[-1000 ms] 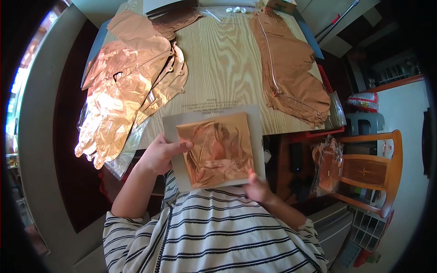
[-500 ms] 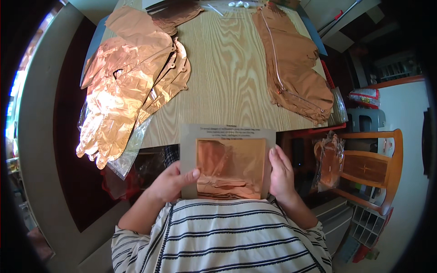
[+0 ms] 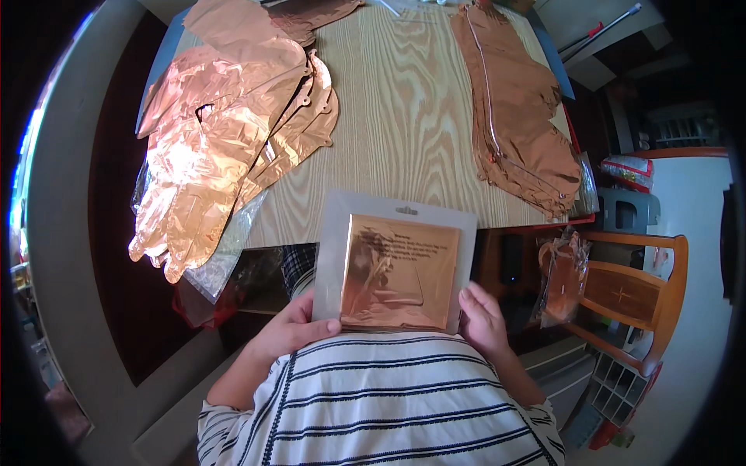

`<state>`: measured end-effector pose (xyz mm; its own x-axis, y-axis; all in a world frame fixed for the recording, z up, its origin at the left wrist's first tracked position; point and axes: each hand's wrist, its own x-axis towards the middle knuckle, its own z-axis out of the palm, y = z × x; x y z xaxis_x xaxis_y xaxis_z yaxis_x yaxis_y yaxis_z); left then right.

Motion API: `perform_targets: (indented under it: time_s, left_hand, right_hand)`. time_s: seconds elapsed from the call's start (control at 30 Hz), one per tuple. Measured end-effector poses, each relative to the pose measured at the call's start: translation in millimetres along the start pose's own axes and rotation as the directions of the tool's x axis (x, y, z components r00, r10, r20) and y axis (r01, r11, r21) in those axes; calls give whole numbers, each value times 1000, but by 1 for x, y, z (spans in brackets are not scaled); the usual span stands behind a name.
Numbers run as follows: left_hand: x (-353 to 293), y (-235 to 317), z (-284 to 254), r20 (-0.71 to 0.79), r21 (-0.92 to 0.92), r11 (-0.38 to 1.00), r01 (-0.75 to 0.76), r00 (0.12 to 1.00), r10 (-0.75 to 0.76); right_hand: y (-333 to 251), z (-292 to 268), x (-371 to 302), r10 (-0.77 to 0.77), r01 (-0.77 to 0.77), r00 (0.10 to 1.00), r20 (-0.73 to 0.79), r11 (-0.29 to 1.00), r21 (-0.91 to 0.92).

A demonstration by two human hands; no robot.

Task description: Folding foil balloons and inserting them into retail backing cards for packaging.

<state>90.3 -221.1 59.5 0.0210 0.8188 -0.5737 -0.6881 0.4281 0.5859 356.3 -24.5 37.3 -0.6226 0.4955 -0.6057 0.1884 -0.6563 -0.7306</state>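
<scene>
Close to my body, below the table's near edge, I hold a clear, frosted-edged plastic bag point(image 3: 330, 233). Inside it lies a folded, shiny copper-coloured foil balloon point(image 3: 435, 287). My left hand point(image 3: 299, 326) grips the bag's lower left corner, its thumb lying on the front. At the lower right edge my right hand point(image 3: 483, 318) pinches the bag, fingers curled behind it. A hanger slot shows at the bag's top, and dark print runs across its front.
Flat copper foil balloons point(image 3: 225, 140) lie piled on the left of the wooden table point(image 3: 388, 116), over clear plastic. More folded copper foil point(image 3: 521, 116) lies on the right. A wooden chair point(image 3: 622, 287) stands at the right, a clear bag of copper foil point(image 3: 563, 276) hanging on it.
The bag has tilted up; its hanger slot now shows and the foil inside looks flatter. Both hands have slid toward its lower corners. The table has shifted slightly in view.
</scene>
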Motion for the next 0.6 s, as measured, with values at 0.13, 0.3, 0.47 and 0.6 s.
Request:
perform_targets:
  time_s: [0.13, 0.3, 0.47, 0.6]
  left_hand:
    - [16, 2, 0, -70, 167, 985, -52, 995, 64]
    - [21, -6, 6, -188, 315, 931, -184, 950, 251]
    - [35, -24, 3, -207, 319, 837, -445, 829, 520]
    - [45, -25, 5, -184, 443, 775, -451, 800, 571]
  right_hand:
    - [-20, 21, 11, -206, 198, 971, 121, 977, 80]
    - [-17, 17, 10, -176, 187, 964, 202, 982, -39]
    - [-10, 17, 19, -239, 264, 948, 211, 959, -101]
    - [-3, 15, 25, -333, 360, 925, 182, 922, -140]
